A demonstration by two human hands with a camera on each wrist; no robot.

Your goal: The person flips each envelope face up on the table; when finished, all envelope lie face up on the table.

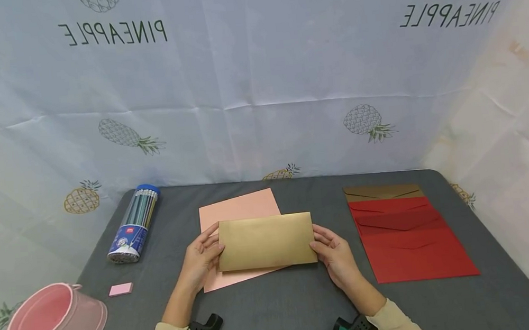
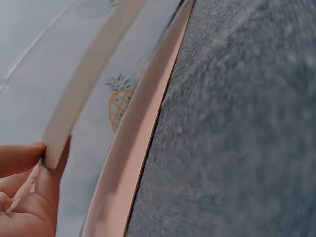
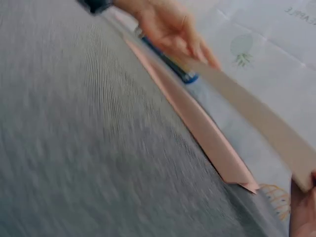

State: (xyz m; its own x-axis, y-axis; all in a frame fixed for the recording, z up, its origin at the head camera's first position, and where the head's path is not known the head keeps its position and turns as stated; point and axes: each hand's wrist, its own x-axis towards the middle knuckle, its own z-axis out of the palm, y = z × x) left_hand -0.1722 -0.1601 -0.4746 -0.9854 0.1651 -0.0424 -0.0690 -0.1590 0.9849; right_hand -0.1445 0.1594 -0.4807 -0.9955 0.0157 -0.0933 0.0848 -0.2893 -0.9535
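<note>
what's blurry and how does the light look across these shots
Head view: mostly sharp, a soft sheen on the smooth gold rectangular envelope, the white pineapple-print cloth backdrop bluish in the middle, warmer at right; left wrist view: the dark grey fabric-look tabletop smeared and grainy; right wrist view: blurred too, the backdrop's print soft.

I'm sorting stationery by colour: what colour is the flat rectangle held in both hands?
The flat rectangle is plain gold, clearest in the head view.
</note>
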